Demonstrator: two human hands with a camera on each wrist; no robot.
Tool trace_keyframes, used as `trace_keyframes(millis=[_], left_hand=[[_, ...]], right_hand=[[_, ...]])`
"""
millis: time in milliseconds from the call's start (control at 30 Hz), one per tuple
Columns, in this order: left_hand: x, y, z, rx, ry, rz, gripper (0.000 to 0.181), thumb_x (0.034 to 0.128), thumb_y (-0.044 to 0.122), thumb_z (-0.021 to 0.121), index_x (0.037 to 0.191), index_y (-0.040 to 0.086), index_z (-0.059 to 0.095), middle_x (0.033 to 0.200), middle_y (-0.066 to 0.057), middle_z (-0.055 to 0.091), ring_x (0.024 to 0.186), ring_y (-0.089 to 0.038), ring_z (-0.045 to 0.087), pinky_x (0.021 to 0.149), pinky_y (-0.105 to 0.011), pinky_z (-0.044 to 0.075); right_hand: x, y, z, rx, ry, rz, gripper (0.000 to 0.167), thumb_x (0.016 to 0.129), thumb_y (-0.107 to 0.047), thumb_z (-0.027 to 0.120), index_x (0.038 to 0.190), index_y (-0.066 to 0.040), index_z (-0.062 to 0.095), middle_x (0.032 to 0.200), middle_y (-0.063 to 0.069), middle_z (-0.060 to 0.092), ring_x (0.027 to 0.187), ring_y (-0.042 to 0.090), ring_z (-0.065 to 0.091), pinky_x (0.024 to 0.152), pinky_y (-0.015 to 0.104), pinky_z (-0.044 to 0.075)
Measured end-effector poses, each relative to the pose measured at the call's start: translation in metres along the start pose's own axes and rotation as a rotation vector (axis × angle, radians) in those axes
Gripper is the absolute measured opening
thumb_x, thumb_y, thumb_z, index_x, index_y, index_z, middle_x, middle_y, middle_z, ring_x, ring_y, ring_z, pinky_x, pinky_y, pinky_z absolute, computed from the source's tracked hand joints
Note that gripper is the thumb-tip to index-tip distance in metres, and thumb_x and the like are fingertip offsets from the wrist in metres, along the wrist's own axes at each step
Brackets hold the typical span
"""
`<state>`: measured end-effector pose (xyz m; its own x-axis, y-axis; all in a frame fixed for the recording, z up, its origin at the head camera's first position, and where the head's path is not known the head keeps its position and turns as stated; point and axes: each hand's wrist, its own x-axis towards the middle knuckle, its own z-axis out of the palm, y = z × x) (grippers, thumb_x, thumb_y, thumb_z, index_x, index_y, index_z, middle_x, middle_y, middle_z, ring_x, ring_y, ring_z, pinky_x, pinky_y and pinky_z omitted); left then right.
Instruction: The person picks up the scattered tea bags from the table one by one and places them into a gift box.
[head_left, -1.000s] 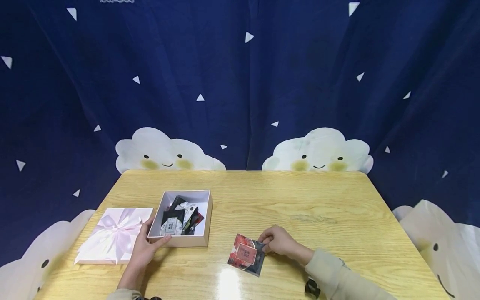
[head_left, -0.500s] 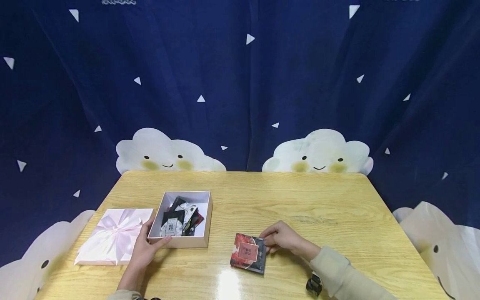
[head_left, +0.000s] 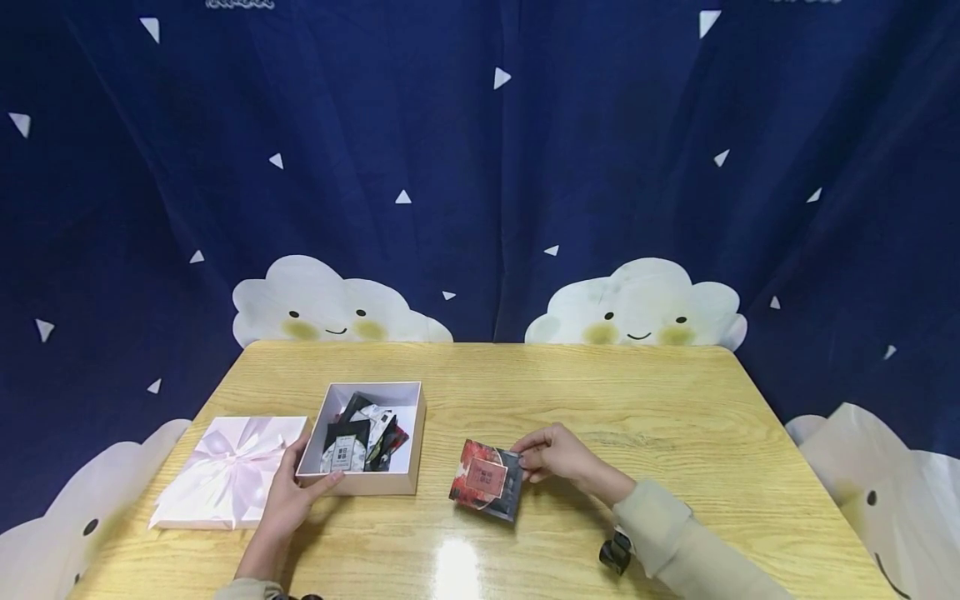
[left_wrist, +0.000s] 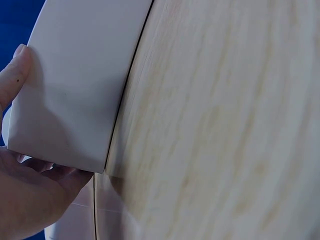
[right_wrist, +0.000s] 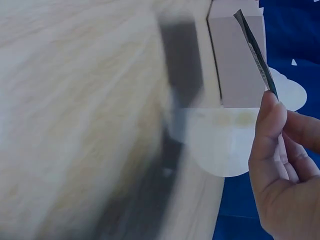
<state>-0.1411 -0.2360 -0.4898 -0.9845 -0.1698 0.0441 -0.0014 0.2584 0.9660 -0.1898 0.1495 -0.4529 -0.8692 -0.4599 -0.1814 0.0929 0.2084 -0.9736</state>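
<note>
A square red-and-black sachet [head_left: 486, 479] is pinched at its right edge between thumb and fingers of my right hand [head_left: 561, 460]. In the right wrist view the sachet [right_wrist: 256, 52] appears edge-on, raised above the table, its shadow falling below. My left hand [head_left: 288, 492] grips the near left corner of an open pale box [head_left: 378, 482], thumb on the front wall and fingers round the left side. The left wrist view shows that box wall [left_wrist: 80, 85] close up. Inside lie several sachets [head_left: 367, 433], black, white and red, loosely heaped.
Left of the box lies a pale pink lid [head_left: 232, 471] topped with a ribbon bow, close to my left hand. The wooden table [head_left: 600, 392] ends at the back against a dark blue curtain [head_left: 480, 167] with clouds and white triangles.
My right hand has shifted the sachet slightly, first a little right, then away from me and left, and it tilts differently. My left hand and the box have stayed put.
</note>
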Motion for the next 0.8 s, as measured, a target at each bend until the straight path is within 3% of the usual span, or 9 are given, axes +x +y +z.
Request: trace_keyframes(millis=[133, 367, 633, 800], left_hand=[[0.0, 0.0, 0.0, 0.002, 0.004, 0.006, 0.084, 0.0758, -0.004, 0.068, 0.142, -0.004, 0.016, 0.136, -0.027, 0.032, 0.116, -0.03, 0.034, 0.091, -0.012, 0.028], [0.001, -0.002, 0.0, -0.003, 0.005, 0.005, 0.084, 0.0758, -0.004, 0.068, 0.142, -0.003, 0.017, 0.136, -0.027, 0.033, 0.112, -0.022, 0.037, 0.09, -0.012, 0.03], [0.001, -0.003, -0.001, 0.0, -0.003, -0.001, 0.086, 0.0761, -0.003, 0.069, 0.143, -0.002, 0.014, 0.137, -0.027, 0.03, 0.119, -0.031, 0.033, 0.091, -0.013, 0.028], [0.001, -0.002, -0.001, 0.015, 0.008, 0.018, 0.085, 0.0756, -0.003, 0.069, 0.142, -0.003, 0.016, 0.136, -0.027, 0.033, 0.113, -0.021, 0.038, 0.091, -0.014, 0.03]], right_hand=[[0.008, -0.007, 0.003, 0.016, 0.001, -0.007, 0.023, 0.081, 0.008, 0.057, 0.102, 0.017, 0.059, 0.07, 0.012, 0.065, 0.057, 0.014, 0.06, 0.058, 0.031, 0.054], [0.026, -0.022, 0.014, 0.044, 0.026, -0.033, 0.024, 0.08, 0.008, 0.057, 0.102, 0.018, 0.058, 0.074, 0.013, 0.066, 0.058, 0.012, 0.06, 0.061, 0.033, 0.054], [0.048, -0.04, 0.032, 0.081, 0.028, -0.075, 0.026, 0.08, 0.007, 0.058, 0.104, 0.017, 0.058, 0.082, 0.018, 0.067, 0.061, 0.012, 0.062, 0.062, 0.031, 0.054], [0.06, -0.048, 0.046, 0.108, 0.039, -0.071, 0.025, 0.08, 0.008, 0.057, 0.104, 0.016, 0.059, 0.081, 0.016, 0.067, 0.061, 0.011, 0.062, 0.059, 0.026, 0.053]])
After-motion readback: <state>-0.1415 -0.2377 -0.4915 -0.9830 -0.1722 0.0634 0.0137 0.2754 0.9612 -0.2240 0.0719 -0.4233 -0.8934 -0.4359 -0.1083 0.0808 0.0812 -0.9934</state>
